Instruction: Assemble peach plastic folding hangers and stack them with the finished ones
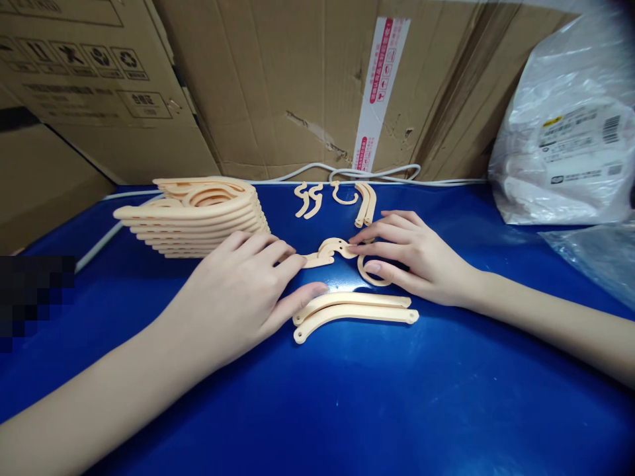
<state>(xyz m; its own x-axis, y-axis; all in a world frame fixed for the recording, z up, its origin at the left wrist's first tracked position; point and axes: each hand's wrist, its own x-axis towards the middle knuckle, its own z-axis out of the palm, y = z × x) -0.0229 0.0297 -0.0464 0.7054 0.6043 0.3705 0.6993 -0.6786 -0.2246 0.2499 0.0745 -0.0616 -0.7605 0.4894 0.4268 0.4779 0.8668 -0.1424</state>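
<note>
My left hand (243,291) lies flat on the blue table (347,396), fingers stretched, fingertips pressing one end of a small peach plastic curved piece (327,251). My right hand (411,254) rests opposite, its fingertips on the other end of that piece and its thumb over a peach plastic ring-shaped hook (370,274). Two long curved peach arms (354,311) lie side by side just in front of my left thumb. A stack of peach hanger parts (193,215) stands behind my left hand.
Small peach hook pieces (308,198) and a pair of curved strips (366,203) lie at the table's back. White cables (377,175) run along the cardboard boxes (278,86) behind. A white plastic bag (570,132) sits at the right, clear film (595,258) below it.
</note>
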